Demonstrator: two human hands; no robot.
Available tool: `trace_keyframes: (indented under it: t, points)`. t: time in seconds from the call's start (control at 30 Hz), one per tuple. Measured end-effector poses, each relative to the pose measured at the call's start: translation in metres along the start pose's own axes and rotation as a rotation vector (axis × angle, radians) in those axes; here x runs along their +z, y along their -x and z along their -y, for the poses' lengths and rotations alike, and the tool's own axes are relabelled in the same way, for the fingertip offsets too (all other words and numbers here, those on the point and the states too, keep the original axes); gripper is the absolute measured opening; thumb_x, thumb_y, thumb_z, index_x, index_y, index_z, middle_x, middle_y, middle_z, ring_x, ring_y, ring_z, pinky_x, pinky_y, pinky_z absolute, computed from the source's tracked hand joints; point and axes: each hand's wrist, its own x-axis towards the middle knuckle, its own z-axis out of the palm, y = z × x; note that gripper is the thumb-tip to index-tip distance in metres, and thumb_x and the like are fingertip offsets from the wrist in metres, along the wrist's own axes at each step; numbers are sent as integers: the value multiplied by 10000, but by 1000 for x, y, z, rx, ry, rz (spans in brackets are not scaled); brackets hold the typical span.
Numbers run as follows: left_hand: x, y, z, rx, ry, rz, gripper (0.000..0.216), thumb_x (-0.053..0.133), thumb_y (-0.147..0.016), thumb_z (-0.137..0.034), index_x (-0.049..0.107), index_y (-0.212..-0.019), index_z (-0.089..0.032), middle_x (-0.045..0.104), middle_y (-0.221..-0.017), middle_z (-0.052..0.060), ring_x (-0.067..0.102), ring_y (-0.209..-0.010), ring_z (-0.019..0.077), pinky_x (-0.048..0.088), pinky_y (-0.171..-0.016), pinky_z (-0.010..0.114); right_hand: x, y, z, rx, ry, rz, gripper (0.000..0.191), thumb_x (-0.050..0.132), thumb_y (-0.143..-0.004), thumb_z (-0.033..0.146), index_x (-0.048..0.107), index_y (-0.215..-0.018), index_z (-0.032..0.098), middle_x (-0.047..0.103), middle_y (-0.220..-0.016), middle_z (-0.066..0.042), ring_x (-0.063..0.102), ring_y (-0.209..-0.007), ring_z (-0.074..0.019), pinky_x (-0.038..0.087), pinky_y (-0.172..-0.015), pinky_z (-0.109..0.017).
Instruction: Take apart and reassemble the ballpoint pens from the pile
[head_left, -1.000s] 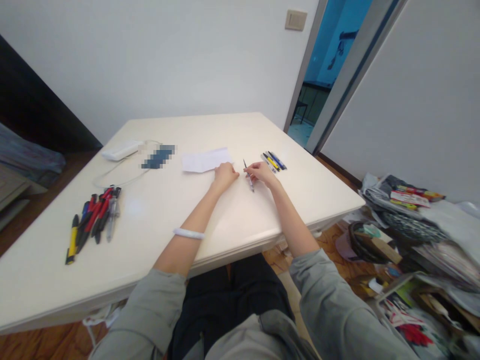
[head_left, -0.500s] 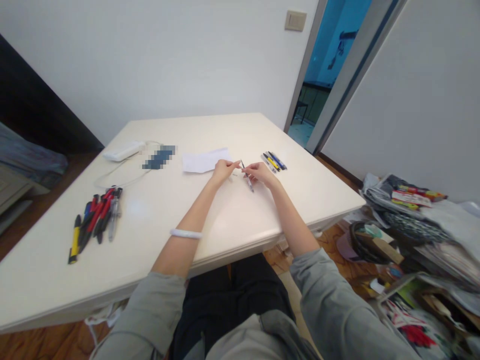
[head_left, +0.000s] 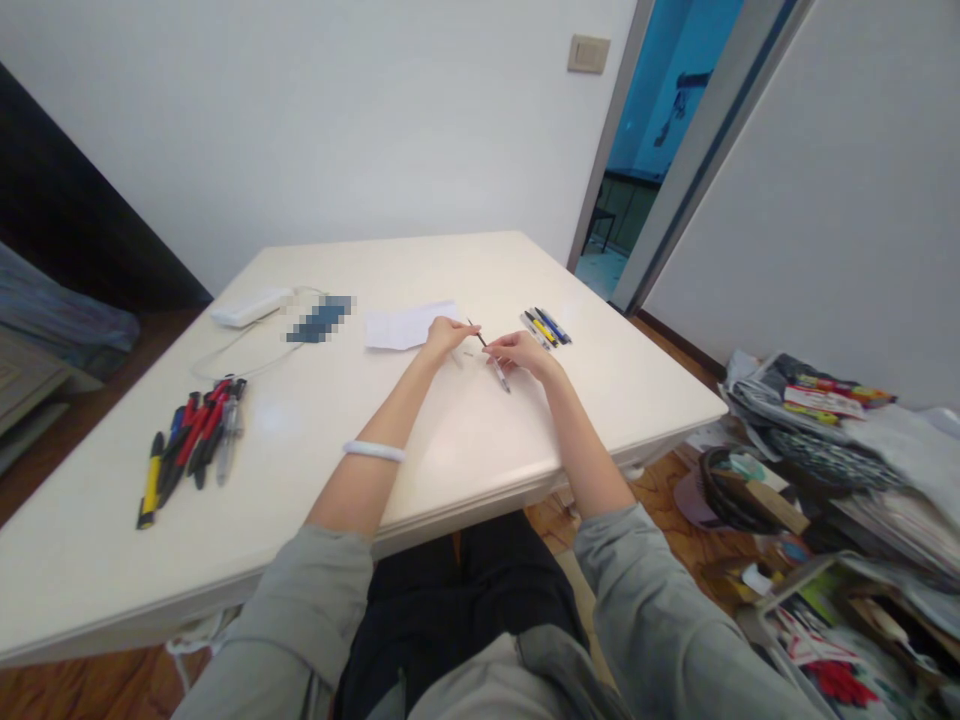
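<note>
My right hand pinches a slim pen over the middle of the cream table, its barrel slanting toward me. My left hand is closed in a pinch at the pen's far dark tip; whether it grips the tip or a small part there I cannot tell. A white bracelet circles my left wrist. A white sheet of paper lies just beyond my left hand.
Several pens lie to the right of my hands, and a larger bunch of red, blue and yellow pens lies at the table's left. A white power bank with a cable sits at the back left. Clutter piles on the floor to the right.
My left hand has come off the table and closed in on the pen's far tip. The pen has tilted, its tip swinging left toward that hand.
</note>
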Motion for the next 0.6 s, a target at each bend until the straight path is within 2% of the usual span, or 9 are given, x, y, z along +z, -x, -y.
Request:
trace_keyframes:
  t: [0.17,0.37,0.6]
  points:
    - [-3,-17,-5,30,-191,-21,213,798,-718,-361,760,-633,-169,565,-491,8,602,-672,197,403,-600,269,-4,-1,-3,26,7,17,139,777,-839,119,681,-739,115,684,-565,-3,549,-427,-66,445,-435,-160]
    - [2,-26,-8,8,-358,-16,187,788,-726,-319,736,-628,-168,674,-596,77,693,-813,278,474,-690,303,-11,-3,-8,48,29,43,202,831,-807,182,664,-716,117,702,-578,-26,560,-420,-68,452,-429,-157]
    - [12,-18,2,51,-470,36,195,792,-744,-309,733,-649,-149,721,-673,152,714,-858,331,505,-737,351,-10,0,-4,73,19,-8,205,793,-845,164,625,-734,122,672,-563,-14,630,-426,-102,436,-391,-155]
